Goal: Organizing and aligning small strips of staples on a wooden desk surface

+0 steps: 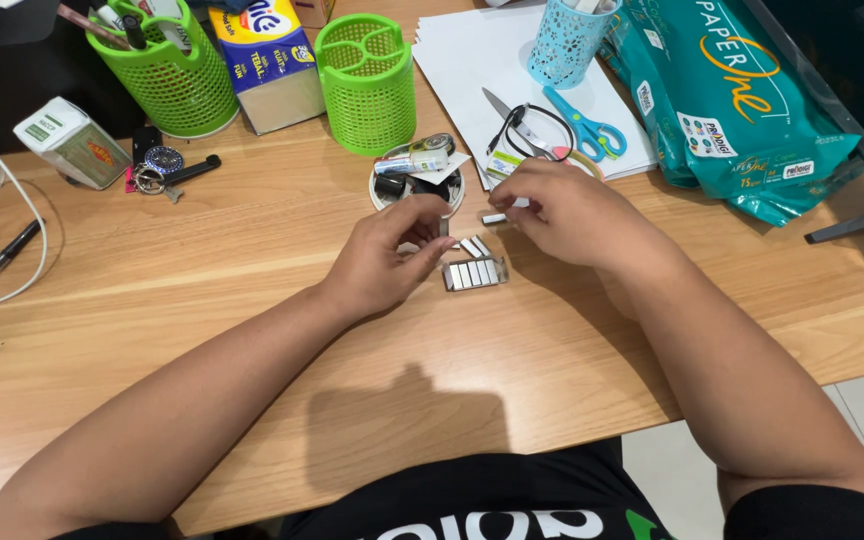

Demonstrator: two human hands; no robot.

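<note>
"What's in the left hand (384, 262)?"
"A little staple strip, pinched in its fingertips above the box of staples (474, 273) on the wooden desk (202, 290)."
"And the right hand (562, 212)?"
"Curled, pinching a small white strip (494, 218)."

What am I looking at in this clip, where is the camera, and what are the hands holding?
One picture, from a camera worn on a person's head, looking down at their own bare hands over a wooden desk. No machine is involved. The left hand pinches something small that I cannot identify, just above a flat block of staple strips. The right hand holds a small white piece at its fingertips. Behind them sits a round white dish of small items. Further back: two green mesh pots, a blue pot, blue-handled scissors on white paper, a teal paper ream, and keys.
</note>
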